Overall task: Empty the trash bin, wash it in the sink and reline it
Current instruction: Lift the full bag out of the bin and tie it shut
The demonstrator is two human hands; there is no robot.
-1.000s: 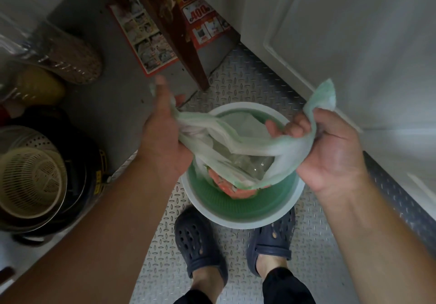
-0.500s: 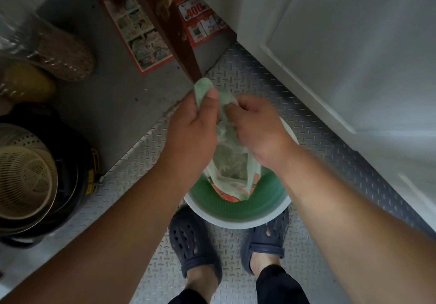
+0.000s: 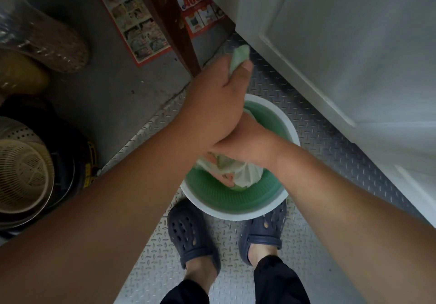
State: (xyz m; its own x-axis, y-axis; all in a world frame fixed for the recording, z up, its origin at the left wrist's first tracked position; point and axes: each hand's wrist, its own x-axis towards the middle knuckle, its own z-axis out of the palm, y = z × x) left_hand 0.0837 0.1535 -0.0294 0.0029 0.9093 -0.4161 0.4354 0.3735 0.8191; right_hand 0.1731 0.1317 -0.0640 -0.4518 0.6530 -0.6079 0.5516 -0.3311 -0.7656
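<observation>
A round trash bin (image 3: 236,214) with a white rim and a green ribbed inside stands on the floor just ahead of my feet. Inside it sits a pale green trash bag (image 3: 245,174), its top gathered. My arms are crossed over the bin. My left hand (image 3: 219,100) reaches over the right and grips one bag handle, whose end (image 3: 239,57) sticks out above my thumb. My right hand (image 3: 250,140) lies under my left wrist and holds the bag's gathered top; its fingers are mostly hidden.
A white cabinet door (image 3: 342,55) runs along the right. A brown wooden leg (image 3: 174,27) and advertising flyers (image 3: 136,25) lie beyond the bin. At the left a beige colander (image 3: 23,174) sits in stacked dark pots. My dark clogs (image 3: 188,233) stand on diamond-plate flooring (image 3: 153,268).
My hands held the two bag handles wide apart, then came together over the bin. Now they are crossed, the left hand carrying its handle over the right one.
</observation>
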